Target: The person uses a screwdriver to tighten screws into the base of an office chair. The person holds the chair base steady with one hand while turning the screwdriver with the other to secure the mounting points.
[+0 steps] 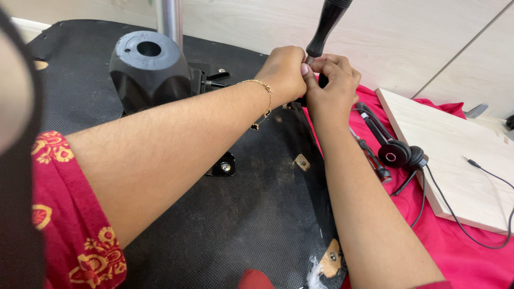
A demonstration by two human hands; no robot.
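Note:
An upturned office chair seat (251, 214), covered in black fabric, fills the middle. A black moulded mechanism housing (149, 67) with a metal column (169, 18) stands at its far left. My left hand (282, 72) and my right hand (333, 85) meet at the seat's far edge, both closed around the base of a black lever handle (327, 24) that rises up and away. A gold chain bracelet (263, 88) hangs on my left wrist. What the fingers pinch at the lever's foot is hidden.
A black headset (393, 152) with its cable lies on pink-red cloth (460, 251) to the right, beside a pale wooden board (455, 144). A bolt (225, 167) and a small bracket (302, 161) sit on the seat underside. Light wood flooring lies beyond.

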